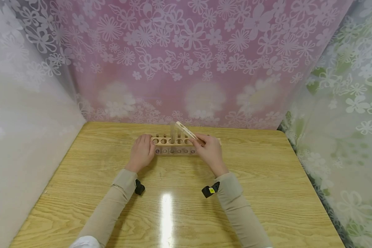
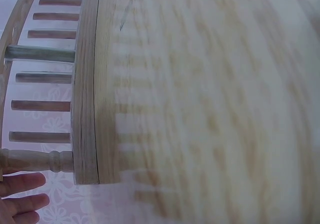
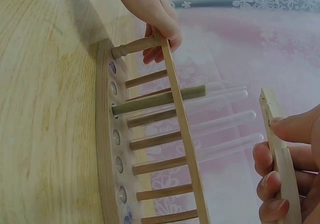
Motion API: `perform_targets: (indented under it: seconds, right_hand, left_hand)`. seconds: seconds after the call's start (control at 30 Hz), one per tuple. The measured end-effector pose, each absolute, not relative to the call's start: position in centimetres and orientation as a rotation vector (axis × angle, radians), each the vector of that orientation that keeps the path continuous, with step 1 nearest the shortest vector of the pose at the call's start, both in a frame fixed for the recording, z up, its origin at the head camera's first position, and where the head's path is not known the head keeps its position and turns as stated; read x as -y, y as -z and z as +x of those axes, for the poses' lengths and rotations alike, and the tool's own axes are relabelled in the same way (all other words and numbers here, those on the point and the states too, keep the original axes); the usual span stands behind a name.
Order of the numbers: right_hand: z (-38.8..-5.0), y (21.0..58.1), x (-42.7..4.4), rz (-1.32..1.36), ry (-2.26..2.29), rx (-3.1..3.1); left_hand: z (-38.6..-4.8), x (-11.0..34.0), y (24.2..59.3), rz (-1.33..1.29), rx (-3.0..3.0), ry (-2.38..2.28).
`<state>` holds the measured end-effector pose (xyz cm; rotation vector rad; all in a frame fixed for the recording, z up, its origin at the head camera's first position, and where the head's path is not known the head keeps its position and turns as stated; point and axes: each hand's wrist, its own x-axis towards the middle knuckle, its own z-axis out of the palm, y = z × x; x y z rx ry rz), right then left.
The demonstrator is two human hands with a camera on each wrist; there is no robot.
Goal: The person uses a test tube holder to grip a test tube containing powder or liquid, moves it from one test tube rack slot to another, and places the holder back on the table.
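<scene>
A wooden test tube rack [image 1: 175, 141] stands on the table. My left hand [image 1: 141, 151] grips the left end of its top bar; in the right wrist view that hand [image 3: 155, 14] has its thumb over the bar, beside the turned post. One test tube with greenish-brown contents [image 3: 165, 101] stands upright in the third hole from the left. Between thumb and curled fingers, my right hand [image 1: 210, 153] holds a wooden test tube clamp [image 3: 281, 169] with a wire spring. The clamp's head points up and left, above the rack and apart from the tube.
Behind the top bar, clear test tubes [image 3: 225, 122] rise with rounded ends up along the back of the rack. Wooden pegs [image 2: 47, 106] line the rack. A flowered pink curtain [image 1: 173, 69] hangs behind the wood-grain table [image 1: 161, 179], with pale curtains at both sides.
</scene>
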<state>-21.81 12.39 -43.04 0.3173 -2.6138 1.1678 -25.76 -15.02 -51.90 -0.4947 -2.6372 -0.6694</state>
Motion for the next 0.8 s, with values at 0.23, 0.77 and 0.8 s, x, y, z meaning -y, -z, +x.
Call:
perform_targets:
  seconds: [0.23,0.77,0.8]
  right_hand:
    - [-21.5,43.6,-13.0,0.291,-1.270,2.574]
    - [-20.3,44.1,-15.0,0.196,-1.091,2.460]
    - [-20.2,44.2,-15.2,0.188,-1.088,2.455]
  left_hand:
    - [-25.6,15.0,51.8,-0.483,2.643,0.682]
    - [-25.9,15.0,51.9,-0.515,2.606,0.664]
    - [-25.9,15.0,52.0,-0.516,2.604,0.661]
